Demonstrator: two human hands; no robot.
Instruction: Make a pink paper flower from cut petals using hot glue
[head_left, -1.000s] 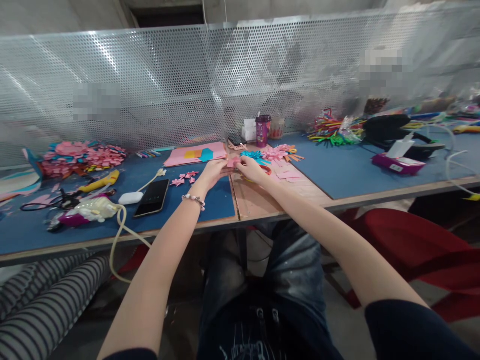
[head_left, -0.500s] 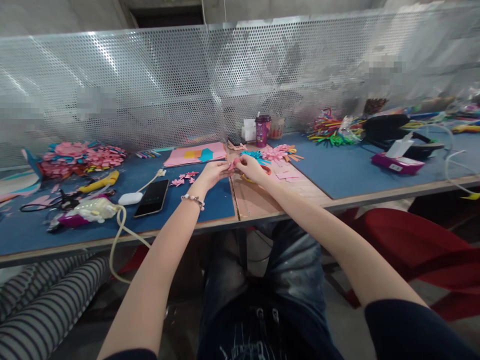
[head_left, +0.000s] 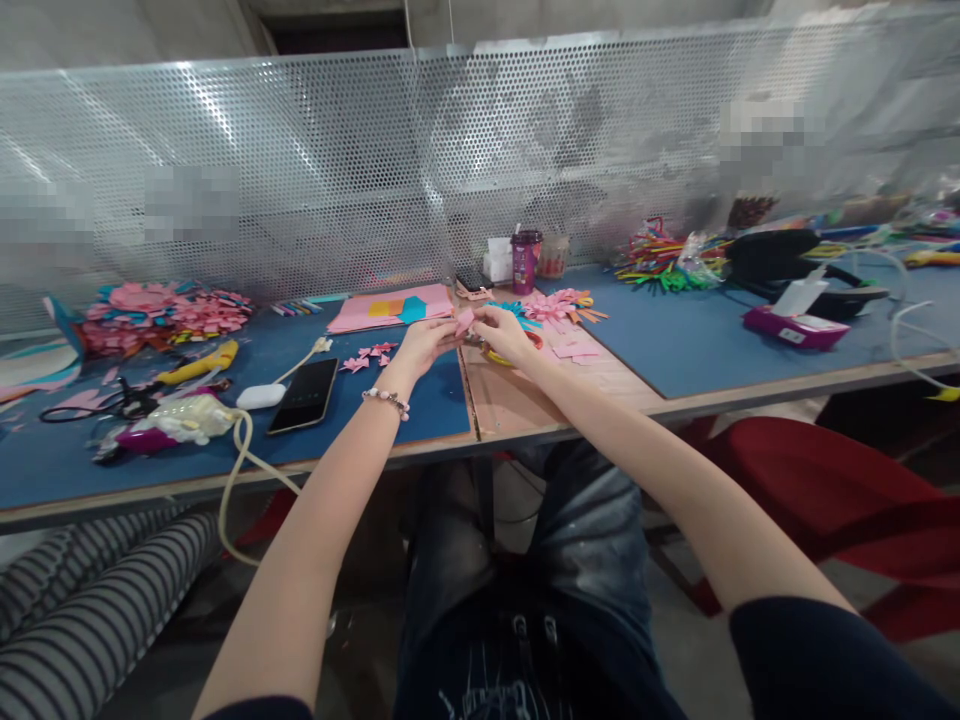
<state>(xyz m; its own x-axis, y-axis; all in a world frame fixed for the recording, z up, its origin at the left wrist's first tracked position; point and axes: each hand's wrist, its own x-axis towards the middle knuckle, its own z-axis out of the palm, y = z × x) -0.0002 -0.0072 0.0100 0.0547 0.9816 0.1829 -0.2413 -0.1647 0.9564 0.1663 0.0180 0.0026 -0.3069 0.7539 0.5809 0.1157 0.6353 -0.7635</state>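
Both my hands meet over the middle of the table. My left hand (head_left: 421,343) and my right hand (head_left: 504,335) pinch a small pink paper piece (head_left: 464,321) between their fingertips, held a little above the table. A bead bracelet sits on my left wrist. Small folded pink paper pieces (head_left: 367,356) lie on the blue mat just left of my left hand. Pink paper sheets (head_left: 390,308) lie behind my hands. A teal and pink paper flower (head_left: 540,306) lies beyond my right hand.
A black phone (head_left: 304,395), a white case (head_left: 261,396) and a glue gun (head_left: 176,422) with its cable lie at left. A pile of pink paper flowers (head_left: 169,313) is far left. A purple cup (head_left: 525,260) stands by the perforated metal screen (head_left: 375,170). A striped sleeve (head_left: 82,600) shows at lower left.
My hands have lifted the pink paper piece slightly off the table and turned it between the fingertips. Nothing else has moved.
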